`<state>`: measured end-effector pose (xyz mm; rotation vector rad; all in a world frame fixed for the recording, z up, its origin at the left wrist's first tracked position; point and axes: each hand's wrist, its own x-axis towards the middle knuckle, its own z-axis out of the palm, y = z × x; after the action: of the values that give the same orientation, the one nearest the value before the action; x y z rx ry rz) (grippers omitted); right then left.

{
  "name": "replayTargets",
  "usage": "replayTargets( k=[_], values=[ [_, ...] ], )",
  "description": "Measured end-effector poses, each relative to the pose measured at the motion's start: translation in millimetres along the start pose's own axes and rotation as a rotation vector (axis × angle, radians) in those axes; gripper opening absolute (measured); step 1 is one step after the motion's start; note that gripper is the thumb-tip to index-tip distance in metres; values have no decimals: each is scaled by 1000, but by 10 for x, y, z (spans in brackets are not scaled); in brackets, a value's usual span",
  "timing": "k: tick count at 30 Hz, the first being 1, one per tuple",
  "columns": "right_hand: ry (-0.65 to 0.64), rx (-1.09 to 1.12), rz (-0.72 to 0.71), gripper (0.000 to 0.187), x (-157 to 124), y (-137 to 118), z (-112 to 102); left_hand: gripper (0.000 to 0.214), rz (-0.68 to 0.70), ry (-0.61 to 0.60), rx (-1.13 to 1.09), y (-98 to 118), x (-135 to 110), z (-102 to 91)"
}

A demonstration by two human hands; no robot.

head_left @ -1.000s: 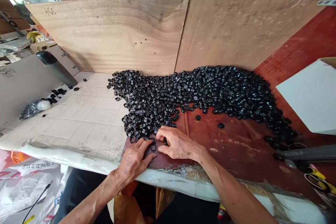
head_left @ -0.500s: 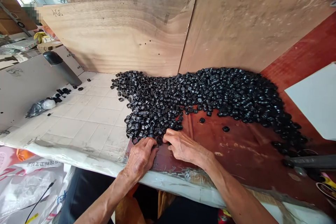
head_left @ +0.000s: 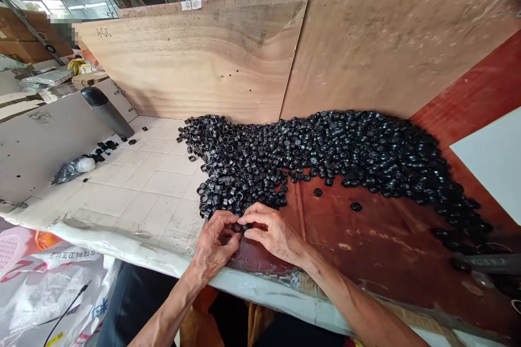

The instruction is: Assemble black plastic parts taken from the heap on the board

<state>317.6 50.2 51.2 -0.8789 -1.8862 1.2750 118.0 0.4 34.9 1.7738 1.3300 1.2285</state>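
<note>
1. a black part (head_left: pixel 243 227) sits between left hand (head_left: pixel 216 241) and right hand (head_left: pixel 269 231); i can't tell if either grip is closed.
2. loosely pinched, it could slip into the nearby pile (head_left: pixel 260 171).

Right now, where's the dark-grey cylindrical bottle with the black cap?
Left side of the head view: the bottle is by the off-white side panel, near the tan wooden board, with small black pieces close to its base.
</note>
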Motion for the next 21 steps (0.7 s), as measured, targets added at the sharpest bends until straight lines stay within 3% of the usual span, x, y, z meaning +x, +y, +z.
replayTargets(
  k=[5, 7, 11, 15, 18, 21],
  values=[
    [86, 95, 123, 25, 8, -8, 23, 20, -97, 29, -110, -17, -25, 0],
    [76, 48, 79, 18, 9, -26, 28, 20, -153, 24, -134, 12, -27, -12],
    [82, -2, 11, 25, 4, -41, 30, 21, -222, 31, -229, 79, -12, -27],
    [143, 94, 96, 22, 7, -12, 33, 23, -231, 41, -289, 83, -5, -8],
    [136, 85, 31, 13, 12, -16, 28, 20, -197, 42, -303, 63, -2, 2],
    [109, 23, -27, 18, 4, -46, 25, 18, -153, 35, -301, 54, 3, -4]
  ],
)
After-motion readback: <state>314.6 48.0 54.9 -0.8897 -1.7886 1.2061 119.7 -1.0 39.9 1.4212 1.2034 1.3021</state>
